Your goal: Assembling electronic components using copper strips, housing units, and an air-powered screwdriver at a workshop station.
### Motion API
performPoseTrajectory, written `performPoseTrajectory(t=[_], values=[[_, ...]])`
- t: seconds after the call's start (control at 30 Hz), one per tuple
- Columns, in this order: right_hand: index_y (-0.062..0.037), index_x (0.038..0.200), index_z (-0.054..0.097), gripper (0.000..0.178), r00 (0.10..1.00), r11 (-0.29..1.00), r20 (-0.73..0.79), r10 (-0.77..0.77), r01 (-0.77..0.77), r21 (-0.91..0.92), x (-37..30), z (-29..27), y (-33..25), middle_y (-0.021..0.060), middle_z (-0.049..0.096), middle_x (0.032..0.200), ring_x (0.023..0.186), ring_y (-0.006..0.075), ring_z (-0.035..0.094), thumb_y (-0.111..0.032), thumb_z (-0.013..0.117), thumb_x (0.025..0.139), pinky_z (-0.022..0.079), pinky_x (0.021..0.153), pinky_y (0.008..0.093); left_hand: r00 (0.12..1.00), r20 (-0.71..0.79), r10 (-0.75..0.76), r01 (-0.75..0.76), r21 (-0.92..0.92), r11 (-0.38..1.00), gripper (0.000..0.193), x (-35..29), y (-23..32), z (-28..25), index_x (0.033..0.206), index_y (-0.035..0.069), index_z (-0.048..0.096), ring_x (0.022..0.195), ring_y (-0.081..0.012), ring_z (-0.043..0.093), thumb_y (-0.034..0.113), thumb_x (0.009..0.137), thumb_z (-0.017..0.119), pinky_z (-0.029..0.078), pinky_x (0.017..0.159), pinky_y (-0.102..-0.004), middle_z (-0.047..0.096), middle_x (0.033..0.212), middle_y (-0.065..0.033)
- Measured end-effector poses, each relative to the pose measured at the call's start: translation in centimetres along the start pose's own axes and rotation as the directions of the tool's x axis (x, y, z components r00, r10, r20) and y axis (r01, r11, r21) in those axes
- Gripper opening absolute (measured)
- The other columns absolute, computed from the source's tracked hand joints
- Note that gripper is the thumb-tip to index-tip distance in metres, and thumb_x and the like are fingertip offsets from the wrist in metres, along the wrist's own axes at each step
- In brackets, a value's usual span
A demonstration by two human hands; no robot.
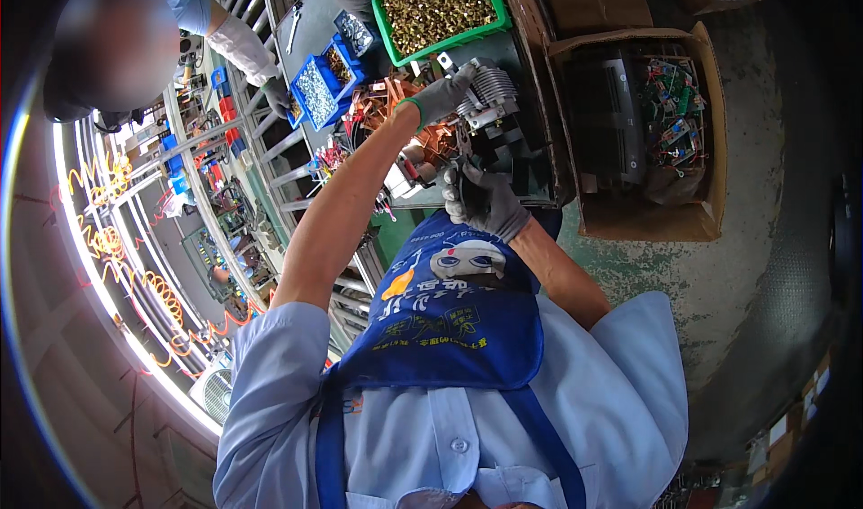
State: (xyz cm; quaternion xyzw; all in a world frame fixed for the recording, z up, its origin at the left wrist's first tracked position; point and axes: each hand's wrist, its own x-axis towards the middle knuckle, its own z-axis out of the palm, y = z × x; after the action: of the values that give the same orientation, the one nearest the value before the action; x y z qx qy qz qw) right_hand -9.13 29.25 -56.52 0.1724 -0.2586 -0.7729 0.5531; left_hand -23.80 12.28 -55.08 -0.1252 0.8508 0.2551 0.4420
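Note:
My left hand (438,102), in a grey glove with a green cuff, reaches over the bench, its fingers closed at the edge of a silver finned metal part (490,88). Nearer to me, my right hand (493,205), also gloved in grey, is closed around a dark object. What that object is I cannot make out, as the fingers cover most of it. Copper-coloured metal strips (438,143) lie beneath and between my hands, with red and white wires (364,109) to their left. Flat black pieces (514,150) lie right of the strips.
A green tray (393,49) of small brass-coloured parts stands at the back, beside blue bins (316,93) of small hardware. On the right is a cardboard box (647,226) with circuit boards (674,118). Across the bench at far left, another person's gloved hand (277,96) reaches toward the bins.

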Motion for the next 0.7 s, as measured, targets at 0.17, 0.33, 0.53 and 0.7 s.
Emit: performPoseTrajectory(t=[0.17, 0.33, 0.53, 0.7], values=[[-0.0068, 0.106, 0.058, 0.032, 0.999, 0.997, 0.001, -0.033, 0.033, -0.068, 0.1, 0.5, 0.2, 0.008, 0.058, 0.088, 0.073, 0.0197, 0.056, -0.036, 0.05, 0.095, 0.044, 0.062, 0.0305, 0.96, 0.166, -0.227, 0.231, -0.006, 0.973, 0.061, 0.3, 0.9, -0.4, 0.132, -0.001, 0.042, 0.099, -0.0147, 0.05, 0.046, 0.102, 0.017, 0.04, 0.095, -0.0274, 0.056, 0.11, -0.0097], [-0.0033, 0.11, 0.056, 0.033, 0.985, 0.973, -0.138, -0.107, 0.075, -0.218, -0.2, 1.1, 0.5, 0.0124, 0.063, 0.098, 0.085, 0.0247, 0.063, -0.032, 0.047, 0.097, 0.053, 0.076, 0.039, 0.994, 0.042, -0.106, 0.107, -0.028, 0.994, 0.076, -2.2, 2.7, -0.6, 0.13, 0.006, 0.046, 0.086, -0.021, 0.057, 0.065, 0.093, 0.017, 0.047, 0.083, -0.0393, 0.06, 0.093, -0.0135], [-0.0017, 0.114, 0.055, 0.033, 0.936, 0.824, -0.314, -0.16, -0.048, -0.564, -1.7, 5.7, 0.4, 0.0162, 0.061, 0.11, 0.098, 0.0297, 0.062, -0.028, 0.042, 0.099, 0.052, 0.087, 0.0441, 0.969, -0.217, -0.119, 0.056, -0.275, 0.96, 0.09, -5.2, -1.0, 0.1, 0.092, -0.004, 0.062, 0.081, -0.0234, 0.06, 0.077, 0.084, 0.023, 0.048, 0.068, -0.0392, 0.062, 0.079, -0.0123], [-0.004, 0.118, 0.055, 0.032, 0.833, 0.697, -0.502, -0.235, -0.215, -0.684, -1.8, 5.8, 1.4, 0.0156, 0.062, 0.11, 0.096, 0.0298, 0.063, -0.026, 0.042, 0.099, 0.053, 0.085, 0.0424, 0.835, -0.539, -0.113, -0.231, -0.529, 0.817, 0.057, -10.8, -5.7, 4.6, 0.096, -0.005, 0.06, 0.064, -0.0309, 0.059, 0.051, 0.089, 0.048, 0.046, 0.063, -0.0412, 0.063, 0.076, -0.0165]])
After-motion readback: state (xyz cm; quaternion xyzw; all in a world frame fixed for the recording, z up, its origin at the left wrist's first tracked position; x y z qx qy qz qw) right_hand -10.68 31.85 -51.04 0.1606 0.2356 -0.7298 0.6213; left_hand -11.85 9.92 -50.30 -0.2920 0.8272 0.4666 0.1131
